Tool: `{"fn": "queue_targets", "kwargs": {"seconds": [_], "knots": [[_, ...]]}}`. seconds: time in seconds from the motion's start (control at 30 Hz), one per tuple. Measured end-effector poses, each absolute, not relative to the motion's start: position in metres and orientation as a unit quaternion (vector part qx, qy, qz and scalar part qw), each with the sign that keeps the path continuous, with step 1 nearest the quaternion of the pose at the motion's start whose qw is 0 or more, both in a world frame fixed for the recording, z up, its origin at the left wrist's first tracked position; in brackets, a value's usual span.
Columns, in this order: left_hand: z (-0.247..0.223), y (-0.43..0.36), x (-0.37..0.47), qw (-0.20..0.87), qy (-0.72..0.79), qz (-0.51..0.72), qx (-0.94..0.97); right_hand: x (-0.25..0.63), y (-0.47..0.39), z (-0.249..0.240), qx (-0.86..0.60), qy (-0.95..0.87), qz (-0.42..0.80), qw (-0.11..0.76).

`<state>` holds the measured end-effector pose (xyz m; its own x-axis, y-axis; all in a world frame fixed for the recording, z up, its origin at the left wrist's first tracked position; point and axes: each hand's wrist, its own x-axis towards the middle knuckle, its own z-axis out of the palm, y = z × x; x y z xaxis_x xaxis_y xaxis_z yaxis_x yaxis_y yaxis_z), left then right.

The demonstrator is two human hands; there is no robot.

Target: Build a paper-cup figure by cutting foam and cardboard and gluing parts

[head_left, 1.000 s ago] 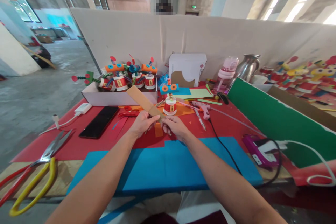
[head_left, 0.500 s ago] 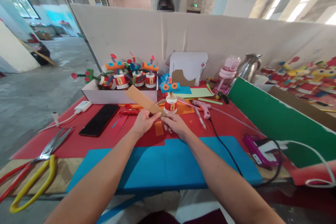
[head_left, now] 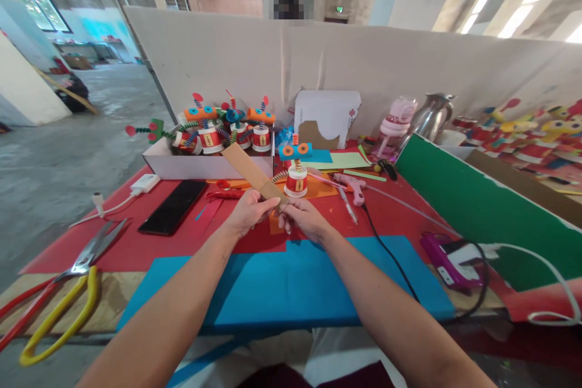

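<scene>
A light orange paper strip (head_left: 245,168) slants up to the left from between my hands. My left hand (head_left: 250,212) pinches its lower part between thumb and fingers. Close beside it, my right hand (head_left: 301,216) has its fingers closed at the strip's lower right end. Just behind my hands stands a red and white cup figure (head_left: 297,180) with a blue roll head and orange eyes. An orange paper piece (head_left: 276,224) lies partly hidden under my fingers. The blue sheet (head_left: 291,291) lies below, nearer my body.
Big scissors (head_left: 84,264) and a black phone (head_left: 173,207) lie on the left. A white box (head_left: 209,167) holds several cup figures. On the right are a pink glue gun (head_left: 353,187), a purple power strip (head_left: 454,264) and a green board (head_left: 450,206). Someone's head shows behind the partition.
The strip has shifted very slightly right and down. My right fingers have moved a little at its lower end. Both hands remain close together.
</scene>
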<state>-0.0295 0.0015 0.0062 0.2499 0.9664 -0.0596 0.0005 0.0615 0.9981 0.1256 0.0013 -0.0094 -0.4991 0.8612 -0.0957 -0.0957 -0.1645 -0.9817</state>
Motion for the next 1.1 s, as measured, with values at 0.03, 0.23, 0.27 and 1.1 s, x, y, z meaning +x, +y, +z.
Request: {"fn": "queue_targets", "kwargs": {"seconds": [0.03, 0.23, 0.27, 1.1], "knots": [[0.006, 0.002, -0.029, 0.573, 0.444, 0.424, 0.543, 0.126, 0.001, -0.009, -0.352, -0.539, 0.679, 0.353], [0.003, 0.006, -0.028, 0.52, 0.42, 0.453, 0.59, 0.122, -0.001, -0.006, -0.39, -0.536, 0.659, 0.356], [0.002, 0.006, -0.028, 0.502, 0.42, 0.453, 0.605, 0.121, -0.001, -0.006, -0.4, -0.534, 0.653, 0.358], [-0.012, 0.006, -0.024, 0.329, 0.444, 0.46, 0.696, 0.122, 0.0, -0.009, -0.43, -0.572, 0.571, 0.403]]}}
